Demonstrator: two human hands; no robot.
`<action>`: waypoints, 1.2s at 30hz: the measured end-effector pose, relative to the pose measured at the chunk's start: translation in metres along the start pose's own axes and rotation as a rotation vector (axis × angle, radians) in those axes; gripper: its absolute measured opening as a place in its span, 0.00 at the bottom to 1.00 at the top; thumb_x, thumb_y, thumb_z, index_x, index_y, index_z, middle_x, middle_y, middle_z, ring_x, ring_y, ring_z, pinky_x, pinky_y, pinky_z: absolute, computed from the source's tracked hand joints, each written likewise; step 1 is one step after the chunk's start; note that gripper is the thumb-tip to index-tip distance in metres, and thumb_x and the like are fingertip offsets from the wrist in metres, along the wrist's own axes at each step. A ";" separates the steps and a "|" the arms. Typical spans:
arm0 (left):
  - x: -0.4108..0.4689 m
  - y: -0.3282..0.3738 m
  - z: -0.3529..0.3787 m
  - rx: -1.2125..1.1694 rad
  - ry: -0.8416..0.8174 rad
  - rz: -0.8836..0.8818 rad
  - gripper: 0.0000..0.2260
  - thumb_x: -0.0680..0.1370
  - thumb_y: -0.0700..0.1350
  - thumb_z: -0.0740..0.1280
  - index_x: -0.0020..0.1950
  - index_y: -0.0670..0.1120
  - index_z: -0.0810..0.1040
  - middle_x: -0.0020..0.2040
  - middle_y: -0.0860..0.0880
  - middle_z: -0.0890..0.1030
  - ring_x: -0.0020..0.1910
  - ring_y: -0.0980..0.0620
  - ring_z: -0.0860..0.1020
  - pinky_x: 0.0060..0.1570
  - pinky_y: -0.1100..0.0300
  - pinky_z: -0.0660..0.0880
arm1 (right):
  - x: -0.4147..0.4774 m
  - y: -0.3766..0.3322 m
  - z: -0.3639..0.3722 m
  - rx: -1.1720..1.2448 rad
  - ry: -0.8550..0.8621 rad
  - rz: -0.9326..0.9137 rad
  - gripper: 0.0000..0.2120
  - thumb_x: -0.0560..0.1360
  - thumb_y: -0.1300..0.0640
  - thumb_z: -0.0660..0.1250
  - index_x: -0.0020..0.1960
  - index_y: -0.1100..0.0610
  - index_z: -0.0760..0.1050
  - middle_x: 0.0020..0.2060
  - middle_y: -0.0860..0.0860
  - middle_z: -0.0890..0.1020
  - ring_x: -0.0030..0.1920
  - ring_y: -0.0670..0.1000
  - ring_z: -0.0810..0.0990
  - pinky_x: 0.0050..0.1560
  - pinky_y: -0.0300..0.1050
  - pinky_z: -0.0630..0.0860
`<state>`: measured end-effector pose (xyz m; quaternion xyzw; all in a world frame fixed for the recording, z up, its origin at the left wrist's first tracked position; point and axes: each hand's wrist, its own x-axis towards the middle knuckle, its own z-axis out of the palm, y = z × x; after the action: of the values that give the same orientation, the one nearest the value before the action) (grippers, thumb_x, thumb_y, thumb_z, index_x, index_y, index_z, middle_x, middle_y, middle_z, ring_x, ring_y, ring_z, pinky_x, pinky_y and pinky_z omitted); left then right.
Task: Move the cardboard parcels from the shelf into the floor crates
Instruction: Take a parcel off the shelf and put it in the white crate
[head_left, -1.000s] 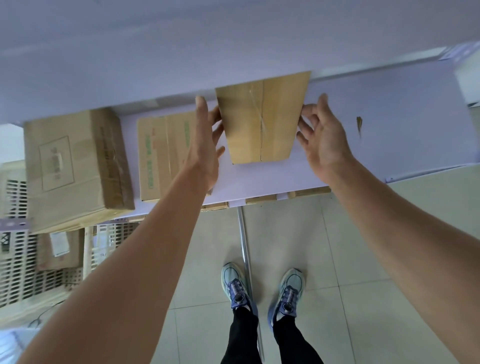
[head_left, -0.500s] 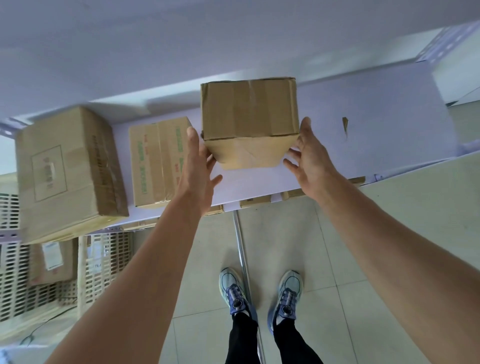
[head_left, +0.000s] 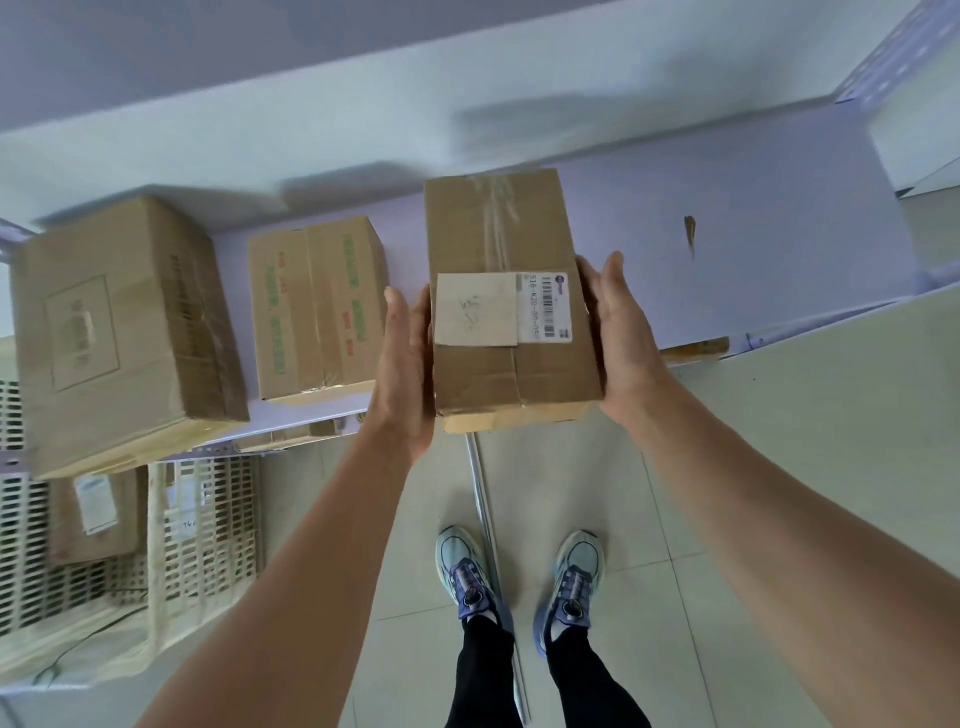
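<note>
The labelled parcel (head_left: 511, 306) is in the air between your palms, over the front edge of the shelf (head_left: 753, 234), label up. Your left hand (head_left: 405, 364) presses flat on its left side, fingers straight and together. Your right hand (head_left: 623, 338) presses on the right side, its visible fingers straight; the rest are hidden behind the box. On the shelf to your left sit a printed parcel (head_left: 317, 306) and a large parcel (head_left: 119, 322). Below them, a floor crate (head_left: 208, 535) holds a small parcel (head_left: 93, 519).
</note>
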<state>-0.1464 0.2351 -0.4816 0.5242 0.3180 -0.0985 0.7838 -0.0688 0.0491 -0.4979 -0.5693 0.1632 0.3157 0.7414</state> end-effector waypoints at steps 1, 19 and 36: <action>-0.001 -0.004 -0.001 0.002 -0.004 0.004 0.30 0.86 0.70 0.43 0.68 0.62 0.81 0.69 0.52 0.85 0.69 0.49 0.83 0.63 0.51 0.82 | -0.001 0.004 0.001 0.005 -0.024 -0.010 0.31 0.86 0.34 0.45 0.79 0.49 0.69 0.70 0.55 0.81 0.70 0.58 0.81 0.69 0.63 0.78; -0.033 -0.009 0.002 -0.028 0.004 0.129 0.34 0.86 0.67 0.40 0.80 0.50 0.71 0.73 0.45 0.82 0.72 0.46 0.81 0.70 0.50 0.79 | -0.039 0.014 0.005 0.006 -0.115 -0.128 0.29 0.88 0.39 0.42 0.83 0.50 0.63 0.74 0.58 0.77 0.73 0.61 0.78 0.71 0.67 0.75; -0.215 0.020 -0.015 -0.203 0.075 0.173 0.30 0.86 0.68 0.44 0.75 0.57 0.76 0.67 0.53 0.85 0.66 0.54 0.84 0.59 0.61 0.82 | -0.202 -0.013 0.060 -0.118 -0.188 -0.154 0.41 0.72 0.21 0.60 0.80 0.40 0.69 0.75 0.48 0.77 0.74 0.55 0.77 0.74 0.69 0.69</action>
<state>-0.3101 0.2182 -0.3405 0.4710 0.3088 0.0219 0.8260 -0.2184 0.0466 -0.3490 -0.5907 0.0298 0.3188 0.7407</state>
